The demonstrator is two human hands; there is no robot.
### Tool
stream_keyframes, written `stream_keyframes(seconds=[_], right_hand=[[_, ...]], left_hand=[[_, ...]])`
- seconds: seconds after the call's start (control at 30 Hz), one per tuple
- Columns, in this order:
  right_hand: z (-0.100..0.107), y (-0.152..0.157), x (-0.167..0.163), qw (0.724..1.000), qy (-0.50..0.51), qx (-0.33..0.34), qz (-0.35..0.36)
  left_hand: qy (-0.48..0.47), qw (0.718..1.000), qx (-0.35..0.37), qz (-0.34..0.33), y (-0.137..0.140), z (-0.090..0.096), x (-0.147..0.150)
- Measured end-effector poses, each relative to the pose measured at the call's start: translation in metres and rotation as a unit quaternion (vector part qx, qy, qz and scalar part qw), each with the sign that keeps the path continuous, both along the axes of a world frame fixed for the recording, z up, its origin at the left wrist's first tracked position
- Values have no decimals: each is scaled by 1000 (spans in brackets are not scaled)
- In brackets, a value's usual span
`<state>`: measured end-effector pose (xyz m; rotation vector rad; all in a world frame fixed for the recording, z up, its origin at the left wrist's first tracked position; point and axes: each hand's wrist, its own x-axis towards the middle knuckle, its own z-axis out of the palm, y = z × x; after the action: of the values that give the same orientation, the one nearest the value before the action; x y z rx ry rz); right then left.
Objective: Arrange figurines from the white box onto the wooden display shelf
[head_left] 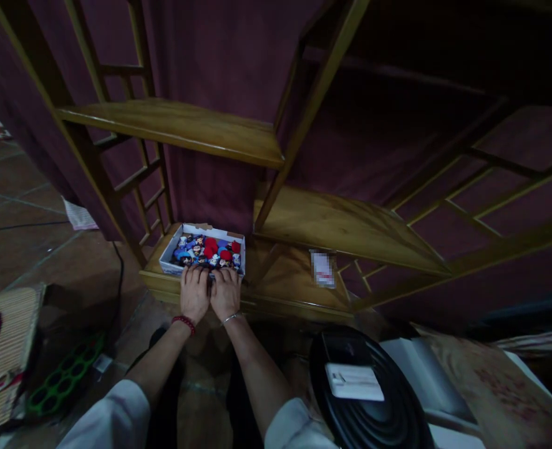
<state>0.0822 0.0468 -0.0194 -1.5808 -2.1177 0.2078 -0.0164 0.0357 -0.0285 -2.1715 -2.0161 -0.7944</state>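
Observation:
A shallow white cardboard box [175, 246] full of small figurines [210, 248] in blue, red and white sits on the bottom shelf of a wooden rack. My left hand [195, 293] is at the box's near side, its fingers bent over the front rim. Beside it, almost touching, my right hand [225, 292] grips the same rim farther right. The fingertips of both hands are partly hidden by the rim and the figurines. A red bead bracelet is on the left wrist and a thin silvery one on the right.
Over the box runs a wooden shelf [173, 128]; a lower one [345, 227] is to the right. A blurred-out card [323, 269] stands on the bottom shelf. A black round stool [373, 424] bears a white object [355, 381]. Green tray [65, 377] lies on the left floor.

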Motion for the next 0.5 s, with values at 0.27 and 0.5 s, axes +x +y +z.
stream_keyframes(seconds=[0.27,0.5], right_hand=[[-2,12,-5,999,17,1,-34],[20,31,0,991,-68,-115,11]], left_hand=[[-32,999,14,42,17,-2,1],[-57,991,-80,94,41,19,-8]])
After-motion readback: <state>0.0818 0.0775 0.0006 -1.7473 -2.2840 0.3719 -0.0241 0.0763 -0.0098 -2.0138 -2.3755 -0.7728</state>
